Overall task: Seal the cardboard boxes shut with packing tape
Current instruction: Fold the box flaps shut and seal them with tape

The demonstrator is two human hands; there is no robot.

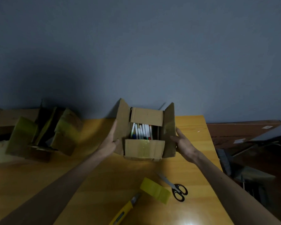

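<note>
Hiding most of the fingers, the two raised side flaps of the cardboard box are held one per hand. The left hand is clamped on the left side flap, with the thumb curled over its near edge and the fingers laid up the outside. The right hand is wrapped on the right side flap. One finger is seen pointing up along the edge and the rest are tucked behind the cardboard, so the exact grip can't be made out.

The box is set on the tabletop toward its far edge, close to the grey wall. The front and back flaps are folded in with a gap left between them, and a bunch of markers is seen through it. A shiny strip of tape is stuck on the front flap.

It's all pretty dim and blurry tbh. More boxes are piled at the left, smeared and partly cut off by the frame edge. White labels on the brown board at the right are too small to be read. Nearer the camera, a yellowish packing tape roll is lying just beside black-handled scissors. A yellow utility knife is cut off at the bottom edge.
</note>
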